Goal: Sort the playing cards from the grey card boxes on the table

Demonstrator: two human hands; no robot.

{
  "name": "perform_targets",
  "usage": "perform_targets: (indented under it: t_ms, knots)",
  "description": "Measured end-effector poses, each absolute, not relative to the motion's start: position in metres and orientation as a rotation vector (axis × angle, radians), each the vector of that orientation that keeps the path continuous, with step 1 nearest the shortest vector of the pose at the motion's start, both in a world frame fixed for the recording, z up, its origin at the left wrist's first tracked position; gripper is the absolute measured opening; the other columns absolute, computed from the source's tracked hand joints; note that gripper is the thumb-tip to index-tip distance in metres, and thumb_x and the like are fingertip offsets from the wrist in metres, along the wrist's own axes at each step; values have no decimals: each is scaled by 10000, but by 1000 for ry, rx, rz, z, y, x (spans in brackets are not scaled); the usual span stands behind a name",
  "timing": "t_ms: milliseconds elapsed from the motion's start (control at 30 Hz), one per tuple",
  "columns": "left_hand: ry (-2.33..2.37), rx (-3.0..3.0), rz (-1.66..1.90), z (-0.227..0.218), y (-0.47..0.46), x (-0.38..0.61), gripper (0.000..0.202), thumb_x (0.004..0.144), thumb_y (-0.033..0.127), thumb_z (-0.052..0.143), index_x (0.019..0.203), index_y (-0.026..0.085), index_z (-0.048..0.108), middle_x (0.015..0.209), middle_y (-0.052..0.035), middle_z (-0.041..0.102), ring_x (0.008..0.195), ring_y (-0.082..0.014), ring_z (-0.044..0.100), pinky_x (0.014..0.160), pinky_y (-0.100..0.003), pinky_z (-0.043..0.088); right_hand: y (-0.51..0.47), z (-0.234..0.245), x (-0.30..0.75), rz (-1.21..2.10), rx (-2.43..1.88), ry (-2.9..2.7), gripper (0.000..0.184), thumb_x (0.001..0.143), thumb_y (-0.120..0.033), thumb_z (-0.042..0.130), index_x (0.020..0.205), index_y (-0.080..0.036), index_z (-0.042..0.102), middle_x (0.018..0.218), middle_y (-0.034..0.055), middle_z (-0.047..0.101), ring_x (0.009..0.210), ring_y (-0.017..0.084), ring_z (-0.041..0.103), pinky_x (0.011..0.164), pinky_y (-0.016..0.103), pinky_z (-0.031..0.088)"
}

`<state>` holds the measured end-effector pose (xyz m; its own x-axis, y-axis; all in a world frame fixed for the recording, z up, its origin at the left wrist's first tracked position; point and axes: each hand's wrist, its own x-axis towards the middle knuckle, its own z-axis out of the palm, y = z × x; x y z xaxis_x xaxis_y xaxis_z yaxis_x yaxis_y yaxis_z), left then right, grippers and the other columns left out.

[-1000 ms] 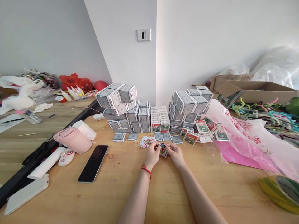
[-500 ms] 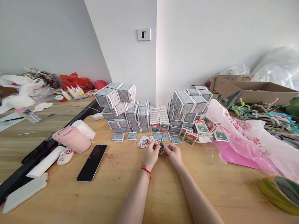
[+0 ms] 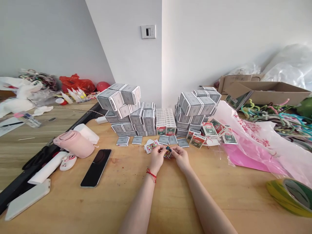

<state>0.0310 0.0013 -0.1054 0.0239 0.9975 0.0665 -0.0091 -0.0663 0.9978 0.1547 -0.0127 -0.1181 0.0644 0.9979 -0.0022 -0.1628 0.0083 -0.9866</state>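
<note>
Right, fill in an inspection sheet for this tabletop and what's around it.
Surface: wooden tabletop, with a reddish smudge.
Cards: large grey-backed left stack and right stack, boxed decks between them.
Clutter: phone and pink container at left, yellow tape roll at right.
Grips: left grip and right grip together pinch a picture-faced card.
Cables: thin cord at left; can't tell whether it's a cable.
Surroundings: white wall, wall plate, cardboard box at right.

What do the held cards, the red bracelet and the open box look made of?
Cards: probably paper or thin card, judging by the printed face; any coating is too small to tell.
Bracelet: likely cord, as it looks thin and stringlike.
Box: apparently cardboard, matte and brown, with a folded flap.
</note>
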Motion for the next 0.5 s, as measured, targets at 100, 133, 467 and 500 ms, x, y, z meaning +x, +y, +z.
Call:
perform_targets:
  t_ms: [100,133,467,500]
  knots:
    - [1195,1266,1255,-106,2,31,215,690,344,588,752,140,606,741,-43,622,690,-142,548,634,-248,428,-13,-115,153,1235,-1138,-1073,383,641,-528,621,787,-175,606,683,51,636,596,168,566,542,275,461]
    - [1205,1266,1255,-106,2,31,216,689,346,586,751,140,605,734,-40,621,681,-140,546,626,-245,426,-13,-114,153,1225,-1144,-1079,387,642,-530,618,791,-173,609,688,53,641,600,169,571,544,273,460]
    - [1186,1393,1219,-101,0,32,217,730,367,547,729,152,568,716,-22,587,660,-125,516,610,-230,400,-15,-112,154,1148,-1244,-1060,352,623,-500,645,709,-161,606,630,45,650,555,160,572,513,255,435]
    - [1200,1428,1218,-101,-1,32,209,736,361,541,709,154,555,704,-19,576,647,-122,506,602,-228,392,-16,-113,154,1142,-1260,-1056,350,615,-499,651,692,-160,602,620,45,649,550,161,572,510,255,433]
